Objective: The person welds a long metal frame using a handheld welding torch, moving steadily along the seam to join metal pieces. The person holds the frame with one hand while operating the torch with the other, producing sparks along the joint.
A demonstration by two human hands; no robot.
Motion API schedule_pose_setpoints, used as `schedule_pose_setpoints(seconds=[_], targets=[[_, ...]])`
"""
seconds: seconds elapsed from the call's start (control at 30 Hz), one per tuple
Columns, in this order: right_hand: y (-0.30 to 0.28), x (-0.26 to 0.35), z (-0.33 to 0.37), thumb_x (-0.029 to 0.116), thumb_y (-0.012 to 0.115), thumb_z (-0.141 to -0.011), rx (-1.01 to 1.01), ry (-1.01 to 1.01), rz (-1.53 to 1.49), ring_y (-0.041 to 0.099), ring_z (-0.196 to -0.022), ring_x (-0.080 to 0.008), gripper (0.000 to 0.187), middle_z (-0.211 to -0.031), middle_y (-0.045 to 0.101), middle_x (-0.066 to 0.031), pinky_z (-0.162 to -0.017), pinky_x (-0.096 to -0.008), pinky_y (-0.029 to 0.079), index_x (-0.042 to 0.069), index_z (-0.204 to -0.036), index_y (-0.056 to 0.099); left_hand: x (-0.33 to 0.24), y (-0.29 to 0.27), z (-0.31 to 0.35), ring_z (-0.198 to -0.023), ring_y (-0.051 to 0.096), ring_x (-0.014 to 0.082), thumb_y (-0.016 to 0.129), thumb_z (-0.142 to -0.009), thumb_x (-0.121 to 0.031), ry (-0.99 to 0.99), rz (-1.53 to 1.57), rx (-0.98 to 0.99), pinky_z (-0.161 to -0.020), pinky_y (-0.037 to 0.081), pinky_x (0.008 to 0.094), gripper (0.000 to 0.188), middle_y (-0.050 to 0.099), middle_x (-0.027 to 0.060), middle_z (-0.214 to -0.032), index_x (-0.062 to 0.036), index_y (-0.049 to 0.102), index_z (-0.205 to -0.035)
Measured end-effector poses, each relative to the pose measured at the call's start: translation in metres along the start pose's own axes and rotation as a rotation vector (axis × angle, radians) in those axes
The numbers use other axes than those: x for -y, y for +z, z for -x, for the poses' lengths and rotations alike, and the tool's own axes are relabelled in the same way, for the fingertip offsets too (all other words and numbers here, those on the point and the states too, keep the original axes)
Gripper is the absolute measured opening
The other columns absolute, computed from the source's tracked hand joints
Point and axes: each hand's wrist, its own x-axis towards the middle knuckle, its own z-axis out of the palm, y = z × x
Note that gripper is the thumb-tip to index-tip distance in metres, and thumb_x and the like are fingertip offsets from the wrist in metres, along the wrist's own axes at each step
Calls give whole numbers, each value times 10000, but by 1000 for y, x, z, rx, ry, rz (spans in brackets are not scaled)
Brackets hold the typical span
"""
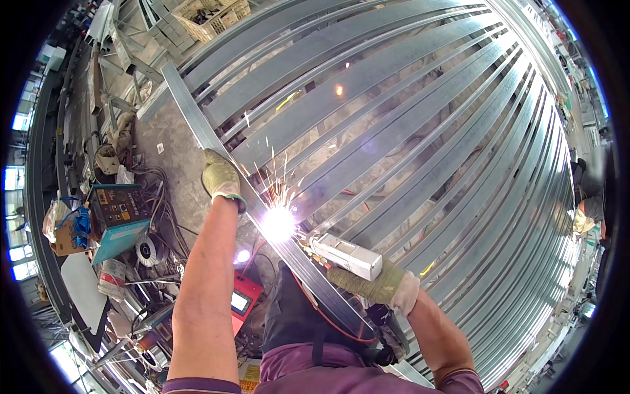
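Observation:
My left hand, in a yellow-green work glove, is closed over the near edge of a long grey metal rail. My right hand, gloved alike, grips a welding gun with a white boxy body; its handle is mostly hidden in the glove. The gun's tip meets the rail beside a glaring white weld spot, where sparks fly upward. The glare hides the joint itself. From the rail, many parallel grey metal slats run away to the right.
A teal-and-black welding machine stands left among cables, next to a wire spool. A red machine with a screen is beside my legs. A yellow crate sits at the far left. Another person's gloved hand shows at the right edge.

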Motion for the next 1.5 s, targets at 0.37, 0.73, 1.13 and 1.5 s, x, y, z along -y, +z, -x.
schedule_pose_setpoints(seconds=[0.37, 0.73, 1.13, 1.5], targets=[[0, 2, 5, 471, 744, -964, 5, 66, -8, 667, -1163, -175, 639, -1342, 708, -100, -1022, -312, 514, 119, -1476, 590, 13, 2, -14, -1110, 701, 426, 265, -1084, -634, 123, -85, -57, -967, 535, 453, 835, 742, 277, -1144, 60, 711, -1211], [-3, 3, 9, 484, 720, -974, 54, 137, 13, 689, -1093, -171, 640, -1294, 734, -85, -963, -310, 537, 136, -1492, 579, 7, -1, -7, -1070, 698, 435, 296, -1058, -696, 66, -27, -26, -934, 530, 466, 906, 739, 283, -1135, 102, 703, -1193], [3, -2, 14, 412, 736, -981, 22, 95, -63, 648, -1254, -184, 582, -1405, 676, -99, -1069, -294, 499, 111, -1461, 605, 23, 6, -29, -1071, 700, 421, 331, -1053, -704, 93, -89, -81, -913, 532, 456, 907, 736, 291, -1136, 112, 698, -1202], [2, -9, 16, 403, 733, -984, 46, 108, -100, 652, -1216, -151, 573, -1380, 689, -94, -1047, -286, 512, 108, -1457, 604, 10, 1, -14, -1157, 669, 465, 221, -1085, -636, 85, -208, -51, -1001, 517, 491, 854, 721, 301, -1178, 46, 719, -1212]])
